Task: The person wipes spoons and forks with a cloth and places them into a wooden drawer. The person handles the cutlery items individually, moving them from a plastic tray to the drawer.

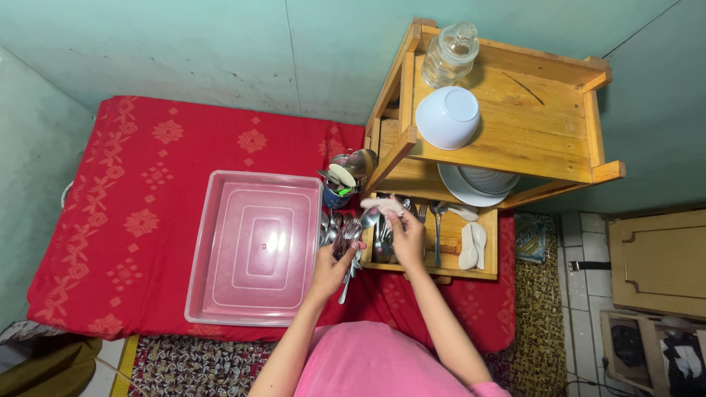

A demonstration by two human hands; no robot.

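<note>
Spoons (346, 246): several bunched in the left hand's (332, 266) grip, one spoon (370, 217) pinched by the right hand (408, 234).

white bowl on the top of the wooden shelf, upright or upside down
Upside down: the white bowl on the wooden shelf shows its flat base ring facing up, rim down on the boards.

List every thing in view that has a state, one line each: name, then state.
Left hand: closed around a bunch of metal spoons.
Right hand: holding a single spoon over the wooden tray.
Clear plastic box: upside down on the red cloth.
White bowl: lying tipped on the rack's top shelf.
Glass jar: upright, lid on.
White plates: stacked on the lower shelf.
</note>
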